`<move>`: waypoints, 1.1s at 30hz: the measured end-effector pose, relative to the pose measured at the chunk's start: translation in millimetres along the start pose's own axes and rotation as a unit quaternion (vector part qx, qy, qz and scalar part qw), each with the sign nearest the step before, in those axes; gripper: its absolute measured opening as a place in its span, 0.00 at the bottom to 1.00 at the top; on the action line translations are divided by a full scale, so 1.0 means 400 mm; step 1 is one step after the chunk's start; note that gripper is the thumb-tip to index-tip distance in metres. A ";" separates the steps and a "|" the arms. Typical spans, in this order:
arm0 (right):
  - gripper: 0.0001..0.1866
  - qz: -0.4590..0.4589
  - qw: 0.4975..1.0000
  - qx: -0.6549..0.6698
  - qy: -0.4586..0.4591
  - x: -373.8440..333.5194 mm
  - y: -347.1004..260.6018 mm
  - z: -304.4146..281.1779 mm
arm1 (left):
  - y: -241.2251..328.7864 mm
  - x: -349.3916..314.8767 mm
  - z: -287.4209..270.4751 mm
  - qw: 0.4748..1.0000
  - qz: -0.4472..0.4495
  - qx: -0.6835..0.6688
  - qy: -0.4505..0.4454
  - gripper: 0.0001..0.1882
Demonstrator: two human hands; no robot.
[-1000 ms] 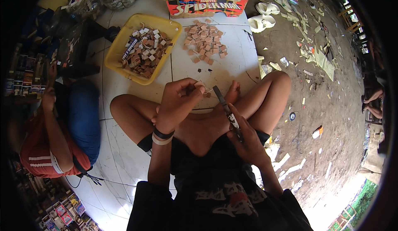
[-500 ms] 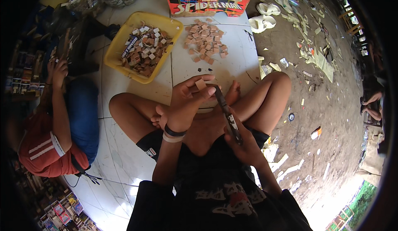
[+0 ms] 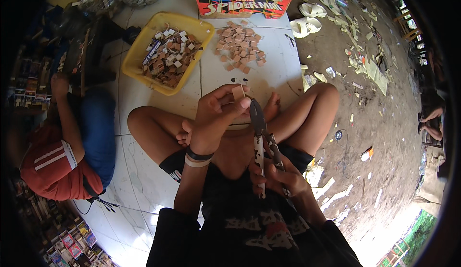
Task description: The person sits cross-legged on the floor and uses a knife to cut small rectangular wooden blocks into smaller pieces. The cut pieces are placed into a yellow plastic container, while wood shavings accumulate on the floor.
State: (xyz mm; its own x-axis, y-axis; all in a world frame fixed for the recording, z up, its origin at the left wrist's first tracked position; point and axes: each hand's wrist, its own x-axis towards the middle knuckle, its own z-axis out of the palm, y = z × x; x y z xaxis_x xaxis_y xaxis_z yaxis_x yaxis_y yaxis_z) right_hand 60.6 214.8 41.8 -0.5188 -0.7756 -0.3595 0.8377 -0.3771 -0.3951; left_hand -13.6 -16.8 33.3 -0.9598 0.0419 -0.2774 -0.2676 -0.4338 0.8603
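Between the thumb and fingers of my left hand point(image 3: 214, 118) is a small square tan piece point(image 3: 238, 92), held upright. My right hand point(image 3: 284, 177) grips hand snips point(image 3: 259, 118) with dark jaws and worn black-and-white handles, which stand apart. The tips of the snips are by my left thumb, just below the tan piece; I cannot tell whether they touch it. Beyond my hands, a loose pile of similar tan squares point(image 3: 241, 46) lies on the white tiles point(image 3: 213, 77). To its left stands a yellow basin point(image 3: 127, 66) holding many tan and white pieces.
A red printed cardboard box point(image 3: 242, 4) with small items inside stands at the back. On the left sits a person in a red top point(image 3: 50, 164). White clogs point(image 3: 306, 27) and scattered scraps lie on the dirt floor point(image 3: 384, 137) at right, below the tiles' edge.
The snips have turned so their flat side shows, and their handles have spread apart. The tan piece is tipped more upright. The person on the left has lowered a hand.
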 end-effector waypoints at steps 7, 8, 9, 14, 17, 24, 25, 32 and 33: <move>0.30 -0.058 0.987 -0.123 0.085 -0.011 -0.018 -0.003 | -0.031 0.026 -0.017 0.999 0.040 -0.011 0.022 0.15; 0.29 -0.047 0.983 -0.138 0.113 -0.013 -0.023 -0.004 | -0.033 0.029 -0.016 0.998 0.049 0.011 0.024 0.14; 0.28 -0.026 0.975 -0.157 0.157 -0.014 -0.025 -0.005 | -0.035 0.033 -0.014 0.998 0.058 0.029 0.025 0.14; 0.32 -0.019 0.953 -0.237 0.189 -0.008 -0.036 -0.007 | -0.047 0.033 -0.011 0.993 0.078 0.081 0.020 0.13; 0.34 0.000 0.952 -0.234 0.197 -0.009 -0.046 -0.001 | -0.064 0.033 -0.016 0.994 0.076 0.078 0.012 0.10; 0.30 -0.005 0.966 -0.185 0.181 -0.022 -0.062 0.026 | -0.118 0.023 0.001 0.983 0.113 0.144 0.026 0.06; 0.32 -0.002 0.965 -0.188 0.183 -0.021 -0.063 0.027 | -0.123 0.023 0.004 0.983 0.115 0.140 0.029 0.06; 0.36 -0.003 0.965 -0.192 0.176 -0.021 -0.061 0.021 | -0.129 0.020 0.017 0.987 0.122 0.101 0.012 0.06; 0.36 -0.001 0.965 -0.193 0.179 -0.021 -0.060 0.021 | -0.128 0.018 0.019 0.987 0.122 0.099 0.012 0.06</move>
State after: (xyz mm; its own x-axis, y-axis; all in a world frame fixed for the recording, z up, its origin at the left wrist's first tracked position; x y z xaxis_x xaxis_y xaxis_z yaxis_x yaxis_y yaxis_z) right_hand 46.3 226.1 61.6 -0.6037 -0.5247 -0.6002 0.7467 -0.1086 -0.6562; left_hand -7.5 12.7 -9.4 -0.9962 -0.0637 -0.0588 -0.0416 -0.2432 0.9691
